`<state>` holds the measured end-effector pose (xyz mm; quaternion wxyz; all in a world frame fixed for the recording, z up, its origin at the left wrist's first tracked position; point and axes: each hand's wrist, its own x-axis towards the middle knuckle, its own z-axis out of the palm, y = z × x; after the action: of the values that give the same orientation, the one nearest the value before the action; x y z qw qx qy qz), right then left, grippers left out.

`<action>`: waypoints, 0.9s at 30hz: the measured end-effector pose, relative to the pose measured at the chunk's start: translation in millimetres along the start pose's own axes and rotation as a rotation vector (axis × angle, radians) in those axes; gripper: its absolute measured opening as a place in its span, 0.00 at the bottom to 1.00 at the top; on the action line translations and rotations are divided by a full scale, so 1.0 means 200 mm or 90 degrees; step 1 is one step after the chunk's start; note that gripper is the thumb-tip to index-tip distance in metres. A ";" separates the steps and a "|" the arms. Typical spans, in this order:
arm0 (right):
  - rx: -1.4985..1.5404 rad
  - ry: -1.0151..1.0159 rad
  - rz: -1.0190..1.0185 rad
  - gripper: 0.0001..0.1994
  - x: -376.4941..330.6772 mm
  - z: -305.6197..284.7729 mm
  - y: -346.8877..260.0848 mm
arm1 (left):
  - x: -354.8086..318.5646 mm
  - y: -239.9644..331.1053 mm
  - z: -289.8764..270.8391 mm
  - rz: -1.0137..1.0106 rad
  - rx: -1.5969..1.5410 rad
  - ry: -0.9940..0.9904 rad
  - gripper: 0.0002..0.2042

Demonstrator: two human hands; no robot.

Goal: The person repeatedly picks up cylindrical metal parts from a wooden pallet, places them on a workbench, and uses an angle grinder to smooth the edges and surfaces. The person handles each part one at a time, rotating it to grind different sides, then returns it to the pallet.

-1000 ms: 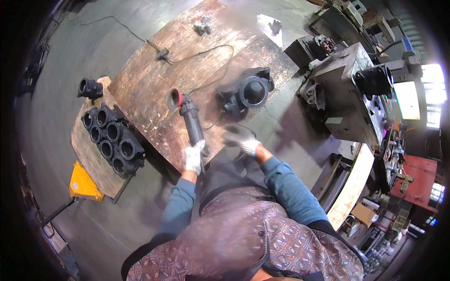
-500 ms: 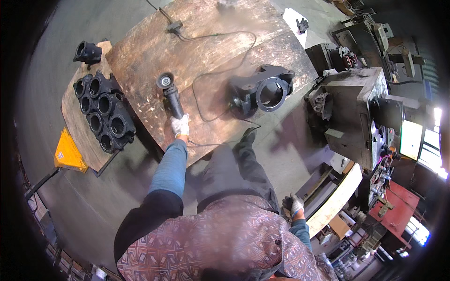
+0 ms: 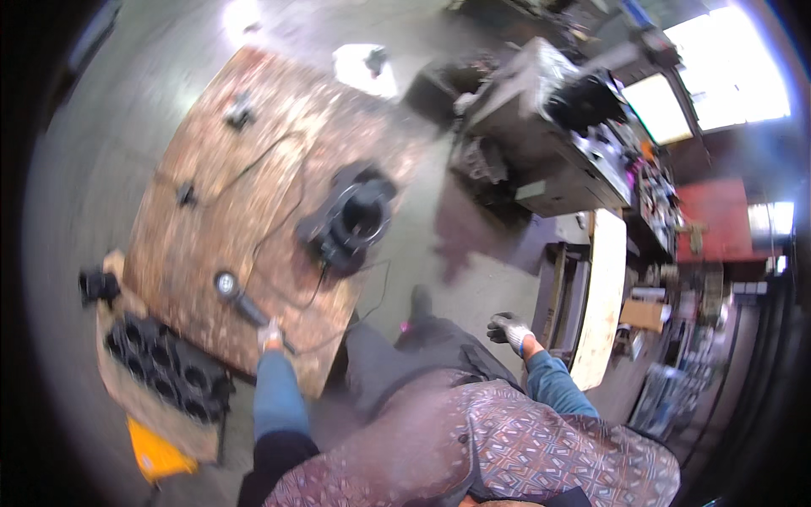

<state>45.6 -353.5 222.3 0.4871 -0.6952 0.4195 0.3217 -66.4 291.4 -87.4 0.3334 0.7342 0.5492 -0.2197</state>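
My left hand (image 3: 269, 335), in a pale glove, grips the rear end of a dark angle grinder (image 3: 247, 308) at the near left of the wooden tabletop (image 3: 182, 262). The grinder's round head points away from me, up and left; it lies on or just over the wood. Right of it stands a black metal casting (image 3: 351, 224) with a large round opening, and a dark cord (image 3: 283, 224) loops between them. My right hand (image 3: 508, 329), gloved with a dark palm side, hangs in the air right of my legs, holding nothing, its fingers loosely apart.
Several black cylindrical castings (image 3: 165, 363) stand on a lower wooden board at the left, beside a yellow part (image 3: 156, 449). A grey machine (image 3: 528, 114) is beyond the table at right. A light-topped bench (image 3: 604, 296) stands to my right. A small metal piece (image 3: 239, 111) lies on the tabletop.
My view has swung to the right, so the table and castings appear farther left. My right hand has risen and moved out from my side. My left hand still holds the grinder.
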 end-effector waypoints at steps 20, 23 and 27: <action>0.140 0.007 0.145 0.19 0.95 -1.28 0.40 | -1.37 0.28 0.57 0.203 0.305 -0.052 0.21; 0.198 -0.055 0.149 0.25 1.06 -1.31 0.40 | -1.63 0.29 0.63 -0.028 0.234 -0.006 0.36; 0.186 -0.088 0.108 0.26 1.11 -1.30 0.36 | -1.83 0.44 0.57 -0.085 0.224 -0.070 0.33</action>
<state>89.1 -672.3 86.0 0.5815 -0.5555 0.4844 0.3444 -86.9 -49.4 109.0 0.2137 0.7302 0.5305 -0.3736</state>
